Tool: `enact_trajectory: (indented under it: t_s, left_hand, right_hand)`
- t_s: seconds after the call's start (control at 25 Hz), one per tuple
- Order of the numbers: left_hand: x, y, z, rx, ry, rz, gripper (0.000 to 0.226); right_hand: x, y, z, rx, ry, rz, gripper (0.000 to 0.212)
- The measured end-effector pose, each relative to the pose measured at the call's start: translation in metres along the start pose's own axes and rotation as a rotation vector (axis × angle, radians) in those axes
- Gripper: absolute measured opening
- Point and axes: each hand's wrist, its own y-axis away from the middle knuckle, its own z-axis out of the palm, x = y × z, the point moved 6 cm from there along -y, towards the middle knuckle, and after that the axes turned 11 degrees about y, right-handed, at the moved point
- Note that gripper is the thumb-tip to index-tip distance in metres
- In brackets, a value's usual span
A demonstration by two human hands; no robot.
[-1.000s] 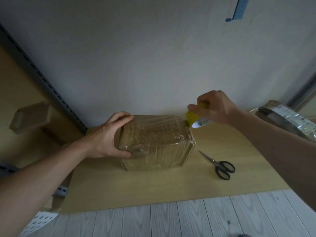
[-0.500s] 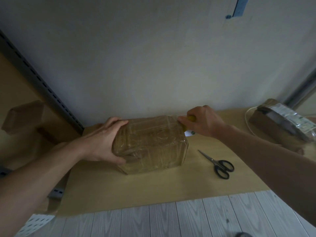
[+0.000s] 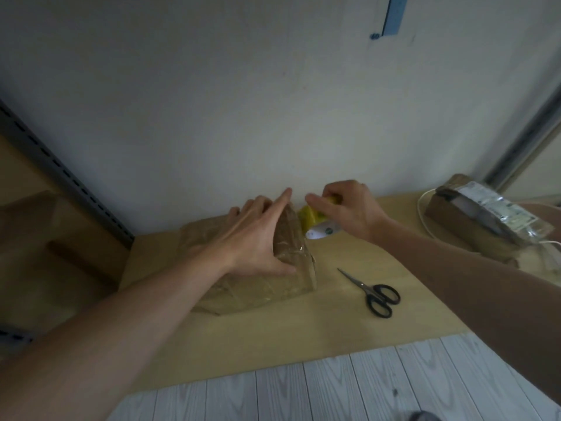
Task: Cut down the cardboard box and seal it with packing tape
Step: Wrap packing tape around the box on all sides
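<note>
Cardboard box (image 3: 267,288) sits under the flat, spread left hand (image 3: 255,238), while the right hand (image 3: 349,211) grips the tape roll (image 3: 309,215) beside it.

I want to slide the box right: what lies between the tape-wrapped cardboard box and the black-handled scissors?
Nothing: in the head view, only bare tan tabletop separates the tape-wrapped brown cardboard box from the black-handled metal scissors.

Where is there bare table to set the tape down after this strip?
Most room: the wide strip of table between the box and the near edge, in front of the scissors. A smaller patch lies between the scissors and the parcel on the right, partly under the right forearm. Crowded: the box's right end, where left hand, right hand and tape meet.
</note>
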Motion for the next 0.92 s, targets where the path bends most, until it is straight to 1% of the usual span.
enact_trajectory:
  t_s: [0.12,0.24,0.32,0.36,0.48,0.56,0.64,0.68,0.76,0.84,0.92]
  left_hand:
    - [-0.009,0.027,-0.024,0.173,0.222,0.055,0.137]
    - [-0.029,0.049,-0.03,0.258,0.338,0.057,0.136]
    - [-0.041,0.055,-0.033,0.256,0.344,0.051,0.136]
    - [-0.043,0.056,-0.035,0.25,0.344,0.054,0.134]
    - [-0.044,0.055,-0.037,0.22,0.343,0.093,0.121]
    - [-0.045,0.055,-0.039,0.222,0.34,0.13,0.114]
    - [-0.046,0.056,-0.039,0.22,0.348,0.151,0.113]
    - [-0.046,0.056,-0.039,0.206,0.345,0.159,0.113]
    - [-0.043,0.054,-0.038,0.181,0.326,0.187,0.112]
    - [-0.04,0.053,-0.036,0.181,0.323,0.219,0.108]
    - [-0.037,0.051,-0.036,0.191,0.338,0.24,0.101]
  right_hand:
    - [-0.034,-0.004,-0.032,0.1,-0.261,-0.039,0.05]
    - [-0.064,-0.008,-0.033,0.017,-0.453,-0.062,0.047]
    - [-0.077,-0.008,-0.025,-0.05,-0.482,-0.078,0.05]
    - [-0.082,-0.009,-0.024,-0.052,-0.436,-0.096,0.054]
    - [-0.094,-0.014,-0.034,-0.013,-0.181,-0.203,0.058]
    - [-0.088,-0.014,-0.043,0.04,-0.022,-0.269,0.058]
    - [-0.07,-0.007,-0.042,0.046,0.133,-0.312,0.055]
    - [-0.059,-0.001,-0.037,0.018,0.164,-0.315,0.052]
    - [-0.039,0.006,-0.028,-0.04,0.146,-0.294,0.049]
    - [-0.025,0.008,-0.026,-0.051,0.147,-0.263,0.055]
    - [-0.014,0.008,-0.028,-0.061,0.216,-0.24,0.061]
